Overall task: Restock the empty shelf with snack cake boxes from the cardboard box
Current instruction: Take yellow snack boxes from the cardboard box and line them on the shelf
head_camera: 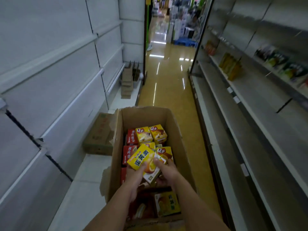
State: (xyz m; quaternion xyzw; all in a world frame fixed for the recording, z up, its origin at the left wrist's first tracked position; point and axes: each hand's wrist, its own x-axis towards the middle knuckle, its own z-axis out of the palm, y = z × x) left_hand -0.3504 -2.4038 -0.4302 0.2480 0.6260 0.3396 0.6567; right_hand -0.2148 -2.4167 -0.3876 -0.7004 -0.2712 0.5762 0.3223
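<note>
A yellow snack cake box (pixel 143 161) was held tilted above the open cardboard box (pixel 176 130), long axis slanting up-left. It was gripped by the left hand (pixel 135 176) from below-left and pinched at the near-right corner by the right hand (pixel 165 170). The empty shelf (pixel 86 189) lay just left, nearer the left hand.

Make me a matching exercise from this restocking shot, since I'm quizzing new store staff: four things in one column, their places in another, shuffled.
Things:
1. yellow snack cake box
2. red snack cake boxes
3. closed carton
4. flattened cardboard stack

Places:
A. far end of the left bottom shelf
B. held by the left hand and right hand
C. left side inside the open cardboard box
D. left bottom shelf, beside the open box

Pairs: 1-B, 2-C, 3-D, 4-A
</note>
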